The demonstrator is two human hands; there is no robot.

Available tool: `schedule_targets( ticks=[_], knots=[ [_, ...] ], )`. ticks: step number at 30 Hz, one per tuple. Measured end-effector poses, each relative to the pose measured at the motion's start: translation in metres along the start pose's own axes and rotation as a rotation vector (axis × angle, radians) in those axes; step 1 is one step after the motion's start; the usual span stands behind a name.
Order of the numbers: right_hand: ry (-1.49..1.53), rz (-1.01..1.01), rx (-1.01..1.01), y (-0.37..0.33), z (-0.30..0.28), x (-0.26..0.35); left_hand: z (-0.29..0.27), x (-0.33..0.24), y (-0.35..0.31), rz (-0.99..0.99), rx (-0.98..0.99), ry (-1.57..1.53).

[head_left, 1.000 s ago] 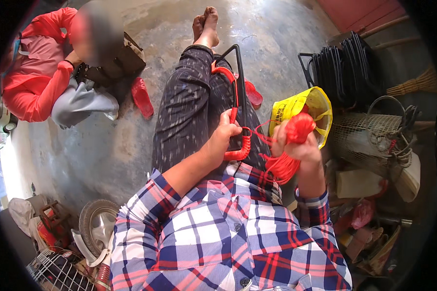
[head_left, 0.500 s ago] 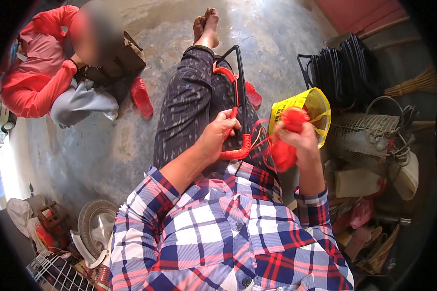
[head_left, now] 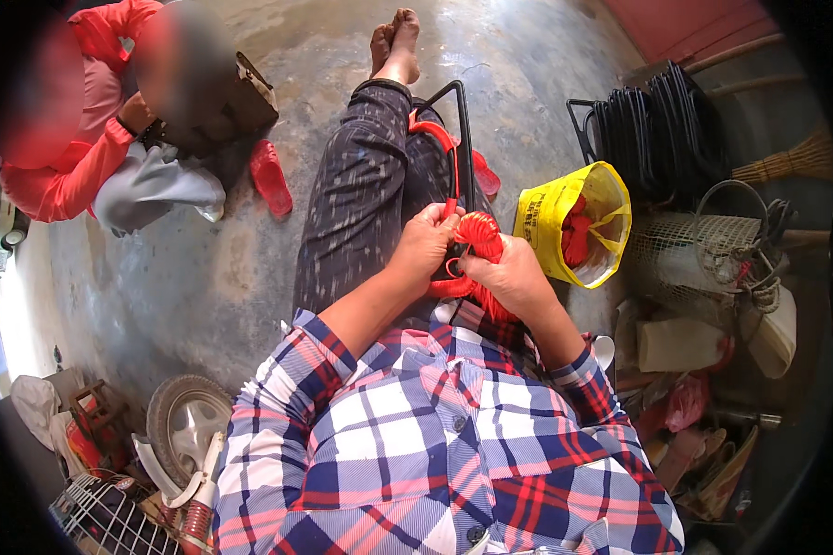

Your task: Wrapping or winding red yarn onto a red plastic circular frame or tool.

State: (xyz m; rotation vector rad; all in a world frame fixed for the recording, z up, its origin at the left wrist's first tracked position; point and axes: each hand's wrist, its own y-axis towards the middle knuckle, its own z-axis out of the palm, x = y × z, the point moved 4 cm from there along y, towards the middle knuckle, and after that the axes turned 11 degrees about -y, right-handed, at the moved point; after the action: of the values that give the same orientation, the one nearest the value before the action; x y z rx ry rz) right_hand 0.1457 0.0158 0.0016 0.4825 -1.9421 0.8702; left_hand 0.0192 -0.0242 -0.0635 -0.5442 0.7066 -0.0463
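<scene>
Across my lap lies a black tubular frame (head_left: 466,139), partly wrapped in red cord at its curved end and along one side. My left hand (head_left: 421,244) is closed around the wrapped side of it. A thick hank of glossy red cord (head_left: 478,231) is gripped in my right hand (head_left: 520,279), close against the frame and beside my left fingers. Part of the hank hangs below that hand. Where the loose strand passes between the hands is mostly hidden.
Right of my knee stands a yellow bag-like bucket (head_left: 548,213) with more red cord inside. Beyond it are stacked black frames (head_left: 662,129), a straw broom (head_left: 787,157) and a wire mesh basket (head_left: 685,250). A red slipper (head_left: 270,180) lies left, near a seated person in red (head_left: 60,185).
My right hand has swung left from beside the bucket to the frame, bringing the hank of red cord with it. My left hand still grips the frame.
</scene>
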Motion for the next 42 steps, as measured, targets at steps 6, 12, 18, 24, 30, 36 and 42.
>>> schedule_targets(
  ticks=[6, 12, 18, 24, 30, 36, 42],
  knots=[
    [-0.156, -0.075, 0.009, -0.023, -0.02, 0.024, -0.005, -0.013, 0.002, 0.062, -0.019, 0.217],
    [0.607, -0.111, -0.181, -0.071, -0.078, 0.067, 0.058, -0.068, -0.06, 0.961, 0.249, 1.061],
    [0.435, -0.633, 0.311, -0.078, -0.087, 0.091, 0.07, -0.085, -0.069, 0.569, 0.074, 0.787],
    [-0.787, -0.416, -0.004, -0.014, -0.049, 0.043, -0.016, -0.062, -0.034, 0.221, -0.13, 0.84],
    [-0.507, -0.496, -0.199, 0.017, -0.013, 0.035, 0.005, -0.063, -0.034, 0.367, -0.118, 1.028],
    [-0.231, -0.428, -0.283, -0.019, -0.034, 0.039, 0.018, -0.101, -0.067, 0.76, -0.251, 0.868],
    [-0.304, -0.567, -0.211, -0.016, -0.009, 0.052, 0.078, -0.1, -0.095, 1.154, 0.18, 1.175]
  ],
)
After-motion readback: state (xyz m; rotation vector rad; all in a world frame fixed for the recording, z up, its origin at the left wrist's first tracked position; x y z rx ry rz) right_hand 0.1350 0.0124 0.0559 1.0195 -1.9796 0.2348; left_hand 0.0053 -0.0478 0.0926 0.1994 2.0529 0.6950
